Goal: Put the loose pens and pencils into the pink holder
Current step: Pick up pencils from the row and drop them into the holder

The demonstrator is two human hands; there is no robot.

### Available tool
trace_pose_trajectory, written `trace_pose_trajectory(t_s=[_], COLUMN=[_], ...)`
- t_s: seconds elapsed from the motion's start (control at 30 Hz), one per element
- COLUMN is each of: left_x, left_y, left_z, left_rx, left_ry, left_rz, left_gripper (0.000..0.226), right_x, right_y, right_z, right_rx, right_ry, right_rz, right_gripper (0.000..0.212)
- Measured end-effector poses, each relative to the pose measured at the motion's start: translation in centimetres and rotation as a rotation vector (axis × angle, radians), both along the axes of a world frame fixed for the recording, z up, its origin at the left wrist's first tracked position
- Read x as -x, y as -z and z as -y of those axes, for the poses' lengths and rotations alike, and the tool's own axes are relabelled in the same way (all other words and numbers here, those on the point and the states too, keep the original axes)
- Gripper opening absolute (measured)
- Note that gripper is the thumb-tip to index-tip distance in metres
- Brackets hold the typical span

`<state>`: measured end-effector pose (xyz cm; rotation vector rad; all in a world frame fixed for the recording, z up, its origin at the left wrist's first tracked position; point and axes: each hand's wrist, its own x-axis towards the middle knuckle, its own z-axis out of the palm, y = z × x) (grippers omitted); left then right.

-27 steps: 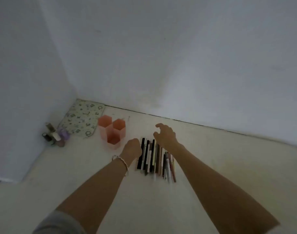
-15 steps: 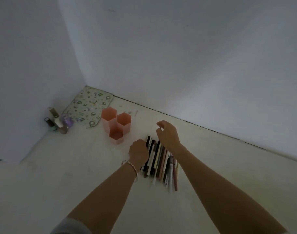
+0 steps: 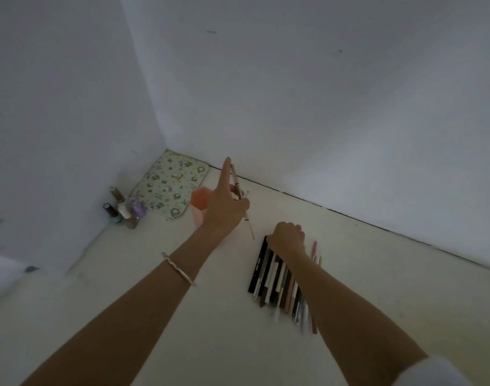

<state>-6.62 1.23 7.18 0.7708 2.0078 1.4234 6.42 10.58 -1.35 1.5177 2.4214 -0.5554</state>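
Note:
The pink holder (image 3: 199, 203), made of hexagonal cups, stands on the pale floor and is mostly hidden behind my left hand. My left hand (image 3: 224, 207) is raised over it, index finger pointing up, gripping a thin beige pencil (image 3: 242, 203) that slants down to the right. A row of loose pens and pencils (image 3: 277, 280), black, white, pink and grey, lies side by side to the right. My right hand (image 3: 287, 236) rests on the far end of that row with fingers curled down; what it grips is hidden.
A patterned cloth mat (image 3: 172, 183) lies in the corner behind the holder. Several small bottles (image 3: 124, 208) stand by the left wall. White walls close the scene on the left and back.
My left hand has lifted from the row's left edge with a pencil and moved up over the holder. My right hand has dropped onto the row's far end. The camera has moved closer.

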Motion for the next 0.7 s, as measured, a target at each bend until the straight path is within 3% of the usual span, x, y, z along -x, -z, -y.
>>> trace_pose_trajectory(t_s=[0.1,0.2,0.27,0.37,0.5,0.6,0.7], left_x=[0.6,1.9,4.2,7.7,8.6,8.0,8.1], left_y=[-0.1,-0.8,-1.5,-1.5,0.9,3.2,4.0], left_z=[0.3,0.8,1.5,2.7,3.2,3.5,4.3], left_rx=[0.006,-0.106,-0.214,-0.218,-0.085,0.002,-0.020], left_ry=[-0.035,-0.110,-0.239,-0.418,-0.334,-0.161,-0.246], left_rz=[-0.001,-0.001,-0.065,-0.331,-0.517,-0.574,-0.640], left_gripper=[0.079,0.062,0.055,0.050,0.041,0.036,0.032], right_x=[0.8,1.4,1.8,2.4,4.0,5.5,7.4], right_y=[0.7,0.7,-0.4,-4.0,-8.8,-11.1,-11.7], right_z=[0.3,-0.1,-1.2,-3.3,-4.2,-3.0,-1.0], right_rx=[-0.007,0.076,0.166,0.217,0.225,0.209,0.117], right_ry=[0.063,0.170,0.310,0.498,0.677,0.669,0.543], right_rz=[-0.016,-0.105,-0.296,-0.676,-1.100,-1.274,-1.315], right_gripper=[0.023,0.021,0.024,0.021,0.011,0.017,0.012])
